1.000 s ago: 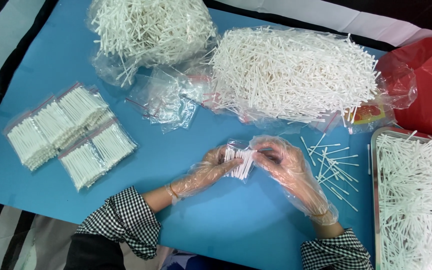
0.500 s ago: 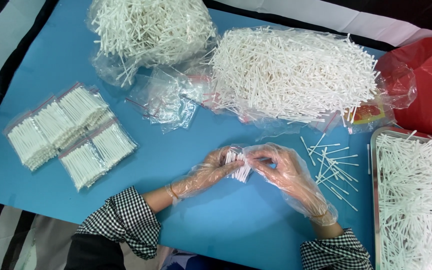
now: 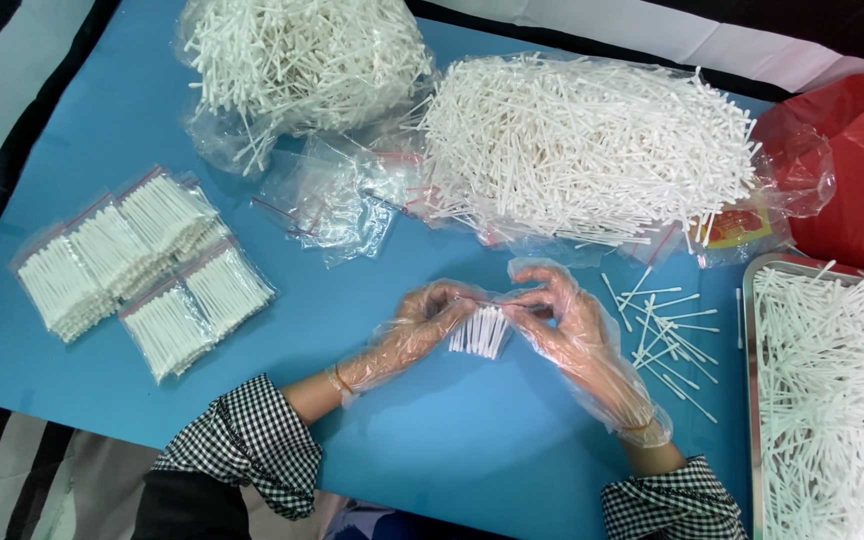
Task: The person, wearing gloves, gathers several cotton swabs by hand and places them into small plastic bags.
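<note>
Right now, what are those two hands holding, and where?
Left hand and right hand pinch the top edge of a small clear bag of white swabs.

Bare blue mat (image 3: 452, 440) below; swab heap (image 3: 592, 150) above, loose swabs (image 3: 667, 330) and tray (image 3: 752, 400) rightward, filled packets (image 3: 142, 270) leftward.

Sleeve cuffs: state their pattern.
Black-and-white check on both sleeve cuffs, clearest in the head view.

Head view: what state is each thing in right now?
Left hand: gloved, pinching small bag's top.
Right hand: gloved, pinching the same top.
Small bag of swabs: filled, held between both hands.
Packed bags: filled, lying side by side.
Empty bags: unfilled, heaped.
Metal tray: full of loose swabs.
Red bag: crumpled.
</note>
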